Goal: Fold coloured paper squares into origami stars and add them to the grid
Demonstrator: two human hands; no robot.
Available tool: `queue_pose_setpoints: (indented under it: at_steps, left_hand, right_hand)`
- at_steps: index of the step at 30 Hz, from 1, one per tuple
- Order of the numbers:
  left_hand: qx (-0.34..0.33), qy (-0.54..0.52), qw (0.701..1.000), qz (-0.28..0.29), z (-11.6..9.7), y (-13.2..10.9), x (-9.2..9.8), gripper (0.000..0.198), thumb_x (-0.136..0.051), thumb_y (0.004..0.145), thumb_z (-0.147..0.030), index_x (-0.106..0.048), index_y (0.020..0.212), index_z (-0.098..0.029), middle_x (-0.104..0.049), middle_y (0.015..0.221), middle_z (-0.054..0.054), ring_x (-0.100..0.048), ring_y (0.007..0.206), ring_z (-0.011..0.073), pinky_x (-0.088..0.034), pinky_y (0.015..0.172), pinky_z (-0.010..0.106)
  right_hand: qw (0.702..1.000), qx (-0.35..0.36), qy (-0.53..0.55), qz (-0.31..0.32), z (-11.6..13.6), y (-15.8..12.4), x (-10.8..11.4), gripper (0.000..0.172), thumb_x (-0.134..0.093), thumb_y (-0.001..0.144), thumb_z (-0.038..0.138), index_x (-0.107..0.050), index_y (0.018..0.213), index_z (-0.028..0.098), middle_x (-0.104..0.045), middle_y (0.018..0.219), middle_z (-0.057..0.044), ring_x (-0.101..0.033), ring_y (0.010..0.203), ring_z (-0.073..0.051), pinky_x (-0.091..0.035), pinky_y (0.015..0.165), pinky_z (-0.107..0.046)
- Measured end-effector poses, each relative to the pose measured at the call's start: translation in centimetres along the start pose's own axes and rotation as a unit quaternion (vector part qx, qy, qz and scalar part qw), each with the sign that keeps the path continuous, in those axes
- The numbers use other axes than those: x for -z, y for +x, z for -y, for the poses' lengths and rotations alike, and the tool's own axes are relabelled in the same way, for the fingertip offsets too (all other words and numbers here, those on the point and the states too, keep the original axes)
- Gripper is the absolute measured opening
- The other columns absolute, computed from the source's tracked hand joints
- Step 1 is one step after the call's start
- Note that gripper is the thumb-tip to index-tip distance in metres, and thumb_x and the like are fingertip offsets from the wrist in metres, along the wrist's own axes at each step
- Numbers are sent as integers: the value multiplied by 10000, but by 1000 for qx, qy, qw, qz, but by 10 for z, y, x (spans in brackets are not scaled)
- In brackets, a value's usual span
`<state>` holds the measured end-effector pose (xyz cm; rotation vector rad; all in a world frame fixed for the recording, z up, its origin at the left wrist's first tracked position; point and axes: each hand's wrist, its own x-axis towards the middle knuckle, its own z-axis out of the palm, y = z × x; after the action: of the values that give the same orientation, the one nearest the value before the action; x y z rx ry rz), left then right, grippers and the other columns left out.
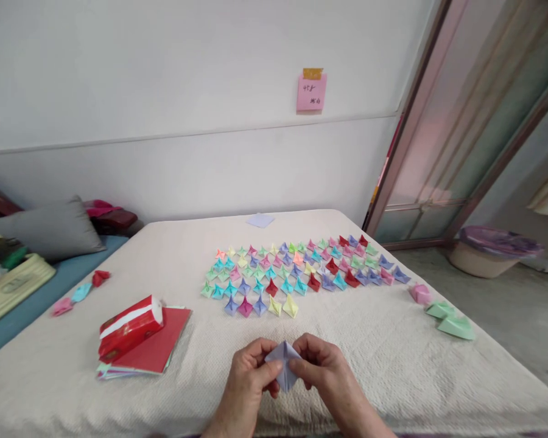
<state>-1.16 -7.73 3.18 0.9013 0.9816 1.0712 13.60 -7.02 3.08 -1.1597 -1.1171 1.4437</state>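
Between my two hands, near the front edge of the cloth-covered surface, is a pale lavender piece of folded paper (285,351), diamond-shaped with a crease down its middle. My left hand (252,371) pinches its left side, thumb on top and fingers curled behind. On the right side, my right hand (320,365) grips it the same way, with both thumbs close to the centre crease. Just beyond the hands stand rows of small folded paper boats (271,287) in many colours. The nearest short row holds a yellow boat (291,306) and several others.
At left, a red tissue pack (131,327) lies on stacked coloured paper (176,334). Folded pieces sit near both side edges, including a green one (456,326). A lavender sheet (260,220) lies at the back. A pink note (311,93) is taped to the wall.
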Motion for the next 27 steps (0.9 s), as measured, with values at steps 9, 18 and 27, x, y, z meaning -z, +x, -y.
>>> queue_pose_setpoints:
  at_steps: [9, 18, 27]
  left_hand:
    - [-26, -85, 995, -36, 0, -2, 1, 114, -665, 636, -68, -738, 633, -156, -603, 600, -5, -483, 525, 83, -362, 517, 199]
    - [-102, 90, 991, 19, -4, -1, 7, 157, -586, 730, -97, -723, 696, -167, -607, 644, 7, -542, 575, 133, -416, 566, 242]
    - [-86, 141, 986, 0, -1, 0, 5, 150, -592, 756, -150, -709, 849, -165, -609, 585, -4, -521, 552, 131, -407, 548, 226]
  right_hand:
    - [996, 63, 51, 22, 3, -6, 2, 141, -643, 642, 119, -756, 635, 203, -581, 575, 12, -464, 551, -121, -344, 544, -251]
    - [994, 31, 105, -8, 0, -5, 1, 82, -670, 624, 129, -706, 582, 190, -555, 470, 34, -436, 444, -101, -295, 470, -239]
    - [983, -6, 177, 41, 1, -6, 0, 38, -674, 716, 160, -712, 720, 161, -621, 487, 9, -522, 481, -103, -376, 524, -225]
